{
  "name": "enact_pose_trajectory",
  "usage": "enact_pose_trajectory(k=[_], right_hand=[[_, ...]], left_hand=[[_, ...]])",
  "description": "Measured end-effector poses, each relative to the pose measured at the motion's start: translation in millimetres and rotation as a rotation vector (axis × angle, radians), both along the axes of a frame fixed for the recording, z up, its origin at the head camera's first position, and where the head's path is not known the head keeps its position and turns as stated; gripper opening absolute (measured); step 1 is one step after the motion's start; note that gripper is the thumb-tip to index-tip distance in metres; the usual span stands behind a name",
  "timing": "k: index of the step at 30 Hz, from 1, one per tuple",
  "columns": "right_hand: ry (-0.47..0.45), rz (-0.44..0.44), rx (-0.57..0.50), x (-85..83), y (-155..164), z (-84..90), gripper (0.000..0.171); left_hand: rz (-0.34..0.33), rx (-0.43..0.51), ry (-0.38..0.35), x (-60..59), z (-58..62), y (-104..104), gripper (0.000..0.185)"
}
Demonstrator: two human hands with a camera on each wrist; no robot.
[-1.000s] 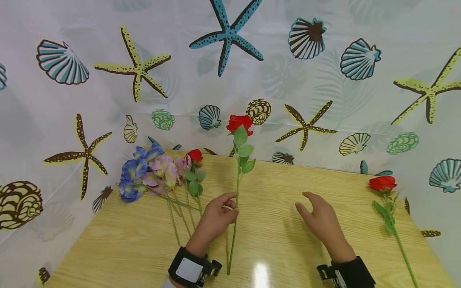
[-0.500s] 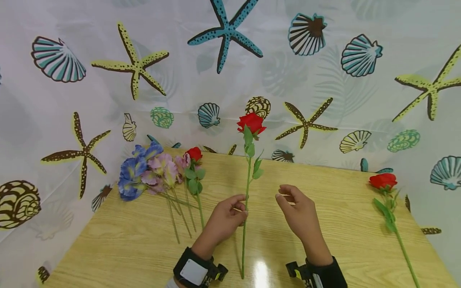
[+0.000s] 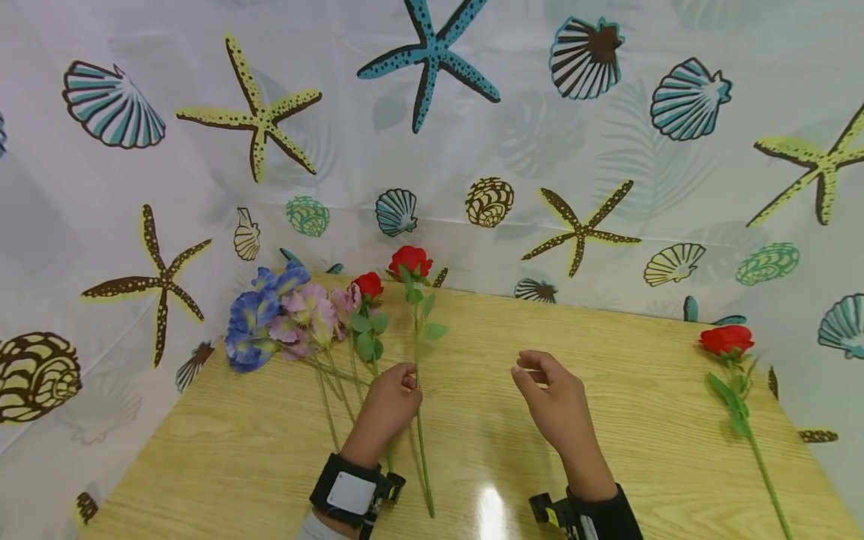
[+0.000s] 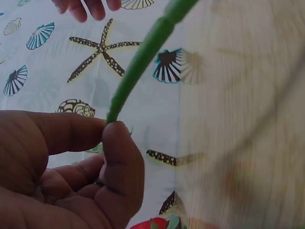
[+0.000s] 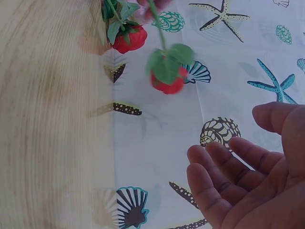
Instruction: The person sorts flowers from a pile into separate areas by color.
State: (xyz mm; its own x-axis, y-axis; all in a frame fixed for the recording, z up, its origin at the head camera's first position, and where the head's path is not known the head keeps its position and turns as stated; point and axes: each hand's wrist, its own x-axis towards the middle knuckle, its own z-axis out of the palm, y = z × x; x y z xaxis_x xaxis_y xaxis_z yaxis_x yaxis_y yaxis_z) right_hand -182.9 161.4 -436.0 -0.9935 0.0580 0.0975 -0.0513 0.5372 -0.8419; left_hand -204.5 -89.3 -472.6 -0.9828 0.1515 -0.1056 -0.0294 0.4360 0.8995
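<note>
Since half a second ago the held rose [image 3: 410, 262] has swung left and now leans close to the bunch of flowers [image 3: 290, 319] lying at the worktop's [image 3: 607, 420] left rear. The left hand [image 3: 390, 401] pinches the rose's green stem [image 4: 143, 57] between thumb and forefinger, low over the wood. The right hand [image 3: 553, 401] hovers apart, fingers loosely bent, holding nothing. Far right, a second rose [image 3: 727, 341] lies near the edge.
</note>
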Motion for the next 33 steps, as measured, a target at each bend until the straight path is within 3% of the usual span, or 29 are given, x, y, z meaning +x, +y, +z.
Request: enact_pose_trajectory(k=[3,7,10,14,18,24,26,29,33], right_hand=[[-0.001,0.002,-0.003,-0.4,0.5,-1.3,0.037],[0.006,0.003,-0.005,-1.4,1.1,-2.6,0.036],[0.008,0.002,-0.008,-2.6,1.9,-3.7,0.036],[-0.002,0.000,-0.012,-3.3,2.8,-5.5,0.035],[-0.017,-0.002,-0.017,-2.8,3.6,-7.3,0.036],[-0.019,-0.010,-0.016,-0.8,6.3,-9.4,0.036],[-0.021,-0.013,-0.010,-0.7,7.1,-9.6,0.036],[-0.018,-0.009,-0.004,-1.5,7.4,-9.0,0.036],[-0.015,-0.005,-0.010,-1.7,7.4,-7.9,0.035]], left_hand=[[0.010,-0.096,-0.018,-0.4,-0.3,-7.6,0.044],[0.009,-0.132,-0.042,-1.3,-2.7,-13.3,0.044],[0.009,-0.179,0.012,-0.8,-4.6,-14.5,0.036],[0.028,-0.270,0.139,2.8,-7.7,-13.2,0.016],[0.042,-0.318,0.201,6.4,-11.0,-10.7,0.017],[0.032,-0.332,0.144,1.5,-11.5,-14.8,0.035],[0.055,-0.320,0.119,-1.6,-10.8,-20.7,0.046],[0.123,-0.309,0.109,-5.5,-8.9,-33.6,0.048],[0.223,-0.377,0.157,-7.9,-9.5,-54.0,0.043]])
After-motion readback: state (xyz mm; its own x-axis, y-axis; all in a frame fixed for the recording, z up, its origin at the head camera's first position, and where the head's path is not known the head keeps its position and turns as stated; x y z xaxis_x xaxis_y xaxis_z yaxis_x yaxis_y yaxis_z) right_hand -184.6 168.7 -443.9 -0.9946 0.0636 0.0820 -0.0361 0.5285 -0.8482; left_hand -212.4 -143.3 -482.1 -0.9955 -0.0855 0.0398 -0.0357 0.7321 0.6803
